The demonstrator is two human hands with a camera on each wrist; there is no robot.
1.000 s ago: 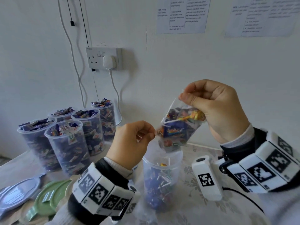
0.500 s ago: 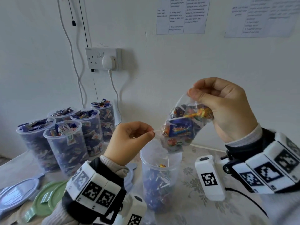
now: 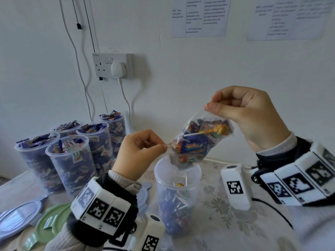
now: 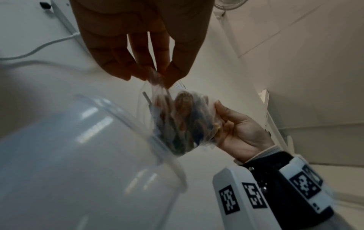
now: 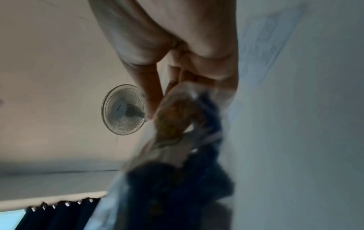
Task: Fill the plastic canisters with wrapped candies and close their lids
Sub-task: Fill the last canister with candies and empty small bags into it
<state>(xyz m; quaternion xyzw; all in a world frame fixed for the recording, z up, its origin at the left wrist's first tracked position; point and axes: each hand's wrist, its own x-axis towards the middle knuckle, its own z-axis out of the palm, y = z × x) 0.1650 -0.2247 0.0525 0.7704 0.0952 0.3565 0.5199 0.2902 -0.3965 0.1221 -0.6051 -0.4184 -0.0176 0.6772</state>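
Note:
A clear plastic bag of wrapped candies [image 3: 199, 142] hangs tilted, its mouth down over an open clear canister [image 3: 176, 200] partly filled with candies and lollipops. My right hand [image 3: 248, 116] pinches the bag's upper end. My left hand [image 3: 141, 153] pinches the bag's lower edge by the canister rim. In the left wrist view the bag of candies [image 4: 183, 123] dips into the canister rim [image 4: 157, 147], with my left hand [image 4: 149, 62] above and my right hand [image 4: 240, 132] at its side. The right wrist view shows my right hand [image 5: 177, 62] gripping the blurred bag [image 5: 177, 140].
Several lidless canisters heaped with candies [image 3: 72, 160] stand at the back left by the wall. Loose lids, blue [image 3: 16, 218] and green [image 3: 52, 223], lie at the front left. A wall socket with a white plug [image 3: 116, 67] is behind. The tablecloth [image 3: 226, 223] is floral.
Both hands and the bag have shifted a little to the right and up. The bag stays tipped over the canister.

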